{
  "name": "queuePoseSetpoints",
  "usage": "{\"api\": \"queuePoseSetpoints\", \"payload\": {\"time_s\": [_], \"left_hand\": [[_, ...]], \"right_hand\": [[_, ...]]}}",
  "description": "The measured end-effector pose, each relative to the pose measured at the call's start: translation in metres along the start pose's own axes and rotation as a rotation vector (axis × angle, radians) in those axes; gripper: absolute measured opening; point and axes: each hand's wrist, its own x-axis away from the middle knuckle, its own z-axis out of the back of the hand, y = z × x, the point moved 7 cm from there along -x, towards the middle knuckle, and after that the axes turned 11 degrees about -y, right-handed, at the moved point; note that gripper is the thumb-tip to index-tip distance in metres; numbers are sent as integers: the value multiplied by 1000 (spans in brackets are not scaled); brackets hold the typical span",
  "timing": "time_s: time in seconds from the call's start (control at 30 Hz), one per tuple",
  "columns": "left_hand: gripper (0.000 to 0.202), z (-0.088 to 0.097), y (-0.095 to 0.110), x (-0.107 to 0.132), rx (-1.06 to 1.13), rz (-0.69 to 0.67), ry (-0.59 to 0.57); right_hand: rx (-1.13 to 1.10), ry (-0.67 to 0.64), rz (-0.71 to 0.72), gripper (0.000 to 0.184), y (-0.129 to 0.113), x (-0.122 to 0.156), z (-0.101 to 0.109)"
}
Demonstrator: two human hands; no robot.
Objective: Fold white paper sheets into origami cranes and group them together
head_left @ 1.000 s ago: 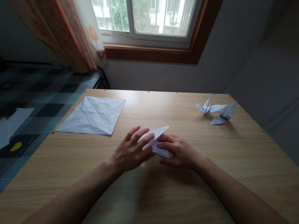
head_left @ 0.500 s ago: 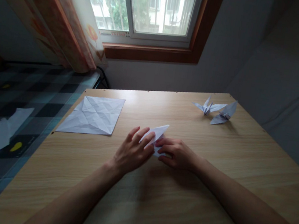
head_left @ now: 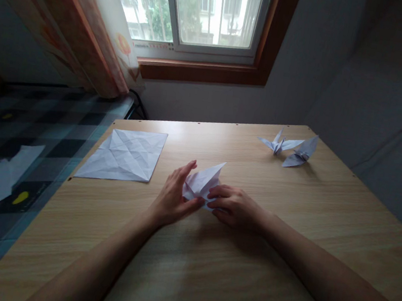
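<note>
Folded paper (head_left: 201, 182) — partly hidden behind the right hand's fingers (head_left: 222, 192).

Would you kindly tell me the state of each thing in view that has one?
Folded paper: partly folded, pointed flap raised, in both hands
Left hand: open, thumb against the paper
Right hand: closed on the paper's near right part
Square paper sheet: unfolded, creased, lying on the table
Left paper crane: folded, wings spread
Right paper crane: folded, a wing raised
Curtain: gathered left
</note>
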Motion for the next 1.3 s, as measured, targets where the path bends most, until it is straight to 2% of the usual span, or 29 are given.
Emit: {"api": "queuePoseSetpoints", "payload": {"time_s": [0.07,0.17,0.47,0.73,0.87,1.03,1.2,1.3], "left_hand": [[84,-2,-10,-1,146,59,-21],[76,-3,-18,-2,198,158,-28],[63,3,-6,-5,-18,231,-7],[40,-1,-7,-8,-114,246,-81],[41,-1,-2,-9,-119,211,-100],[49,2,-2,-9,4,132,-106],[47,5,-10,-9,93,180,-57],[44,2,-11,-10,36,211,-73]], "right_hand": [[-2,-9,-5,15,1,0,-1],[-6,-15,-5,14,0,-1,0],[3,-13,5,14,-2,-2,-1],[18,-18,4,15,-2,-3,-2],[27,-22,7,15,-3,-4,-3],[43,-16,16,15,-4,-4,-2],[61,-12,27,14,-7,-6,1],[62,-20,18,14,-8,-7,1]]}}
